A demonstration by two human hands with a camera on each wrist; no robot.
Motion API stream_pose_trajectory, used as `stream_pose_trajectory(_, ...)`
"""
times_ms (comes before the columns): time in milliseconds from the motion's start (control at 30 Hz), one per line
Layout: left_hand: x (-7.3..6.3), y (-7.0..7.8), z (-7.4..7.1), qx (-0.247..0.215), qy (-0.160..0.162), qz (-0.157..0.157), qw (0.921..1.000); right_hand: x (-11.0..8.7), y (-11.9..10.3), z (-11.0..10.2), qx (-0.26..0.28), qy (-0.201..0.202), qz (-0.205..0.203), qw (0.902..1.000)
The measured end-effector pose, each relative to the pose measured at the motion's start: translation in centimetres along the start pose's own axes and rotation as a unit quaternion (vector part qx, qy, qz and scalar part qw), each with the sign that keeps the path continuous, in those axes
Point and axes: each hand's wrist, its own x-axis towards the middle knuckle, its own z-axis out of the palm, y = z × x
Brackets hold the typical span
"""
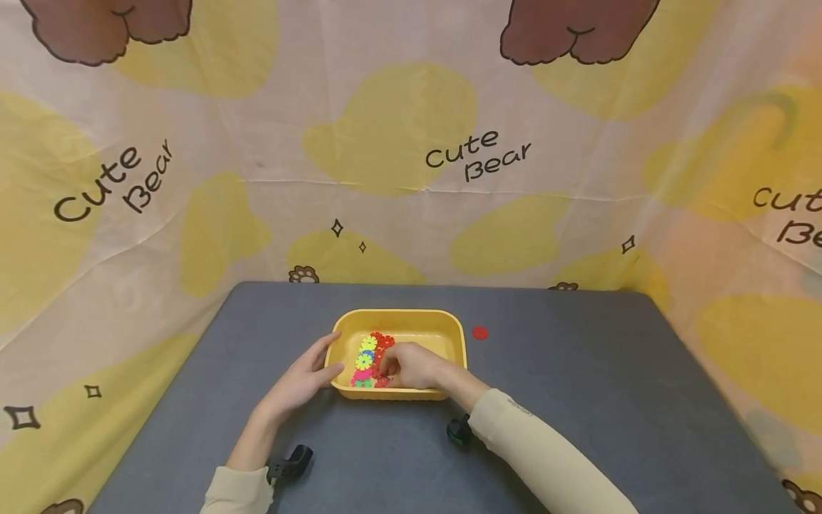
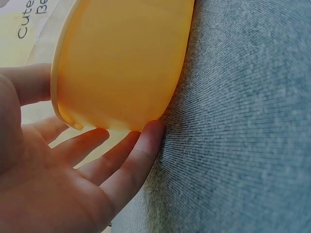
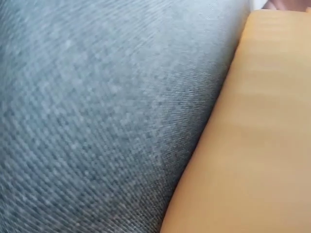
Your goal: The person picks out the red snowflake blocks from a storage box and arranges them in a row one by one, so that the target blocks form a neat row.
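A yellow plastic bin (image 1: 417,319) sits on the grey table. My left hand (image 1: 312,375) holds its left end, with the thumb over the rim and the other fingers spread along the outer wall; the left wrist view shows the fingertips low on that wall (image 2: 121,63). In the bin's left half lie plastic snowflake discs: yellow ones (image 1: 364,362), red ones (image 1: 384,340), pink, blue and green. My right hand (image 1: 411,365) reaches inside over the front rim, fingers bent down at the red discs. I cannot tell whether a disc is between its fingertips.
One red disc (image 1: 479,333) lies on the table (image 1: 552,400) just right of the bin. Behind and at both sides of the table hangs a patterned cloth (image 1: 398,128). The right wrist view is filled by table cloth and the bin's outer wall (image 3: 262,126).
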Motion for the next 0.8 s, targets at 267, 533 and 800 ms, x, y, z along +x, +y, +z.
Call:
stream_pose_trajectory(267,-0.17,0.26,0.05,0.002,0.0,0.0,1.0,0.13,0.02,0.16,-0.001,0.009,0.017,0.9998)
stream_pose_trajectory(533,-0.17,0.26,0.1,0.001,0.002,-0.003,1.0,0.19,0.06,0.23,0.002,0.018,0.022,0.9996)
stream_pose_trajectory(800,-0.11,0.25,0.01,0.002,0.003,-0.007,1.0,0.19,0.02,0.25,0.005,0.025,0.025,0.9994)
